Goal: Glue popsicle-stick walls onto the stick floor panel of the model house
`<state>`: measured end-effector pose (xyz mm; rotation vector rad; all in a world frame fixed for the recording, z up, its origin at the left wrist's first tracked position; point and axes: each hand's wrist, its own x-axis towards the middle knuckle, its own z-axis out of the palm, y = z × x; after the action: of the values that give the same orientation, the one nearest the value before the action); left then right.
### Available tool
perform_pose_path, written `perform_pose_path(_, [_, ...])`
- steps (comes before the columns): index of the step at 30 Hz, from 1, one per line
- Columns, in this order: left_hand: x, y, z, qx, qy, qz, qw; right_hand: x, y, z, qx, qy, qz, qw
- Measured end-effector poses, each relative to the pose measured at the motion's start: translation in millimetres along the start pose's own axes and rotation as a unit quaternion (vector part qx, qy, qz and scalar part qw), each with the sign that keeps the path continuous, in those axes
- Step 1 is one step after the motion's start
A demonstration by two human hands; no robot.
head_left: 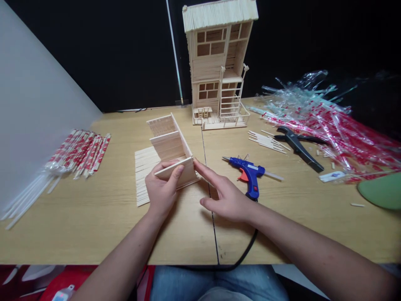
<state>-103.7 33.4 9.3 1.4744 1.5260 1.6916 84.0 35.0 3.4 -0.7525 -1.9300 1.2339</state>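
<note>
1. My left hand (161,188) grips the near wall panel (180,172) of a chopstick wall assembly (169,146): the thumb lies along the panel's top edge and the fingers curl around its left end.
2. My right hand (224,196) holds nothing. It is spread flat, and its index fingertip (196,163) touches the right corner where the near panel meets the long side wall.
3. The assembly stands upright on a flat mat of joined chopsticks (144,167), near the middle of the wooden surface (94,225); two more cross panels stand behind the one I hold.
4. Just right of my right hand lies a blue hot glue gun (249,172), nozzle pointing left, with its black cord (247,251) running back toward me.
5. Behind it stands a finished two-storey chopstick house (219,62).
6. Farther right lie loose chopsticks (266,141), black pliers (299,146) and a heap of torn red-printed wrappers (328,121).
7. Wrapped chopsticks (79,152) lie at the far left.
</note>
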Motion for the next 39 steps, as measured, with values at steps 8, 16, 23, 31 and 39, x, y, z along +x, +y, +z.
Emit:
perform_pose_path(8, [0,-2,-0.6,0.004,0.003,-0.005,1.000,1,4,-4,0.045,0.003,-0.006,0.999])
perform_pose_path(16, [2,-4,-8.8,-0.004,-0.026,-0.023,0.999,2,11,1,0.132,0.053,0.063,0.988])
perform_pose_path(23, [3,-11,-12.7,0.009,-0.080,-0.068,0.994,-7,18,5,0.077,0.042,0.078,0.993])
perform_pose_path(31, [1,-11,-6.5,0.008,-0.085,-0.045,0.995,-4,11,3,0.003,0.023,0.072,0.997])
perform_pose_path(39, [-1,-8,-6.1,-0.004,-0.085,-0.054,0.995,1,-8,1,-0.100,0.048,0.038,0.993])
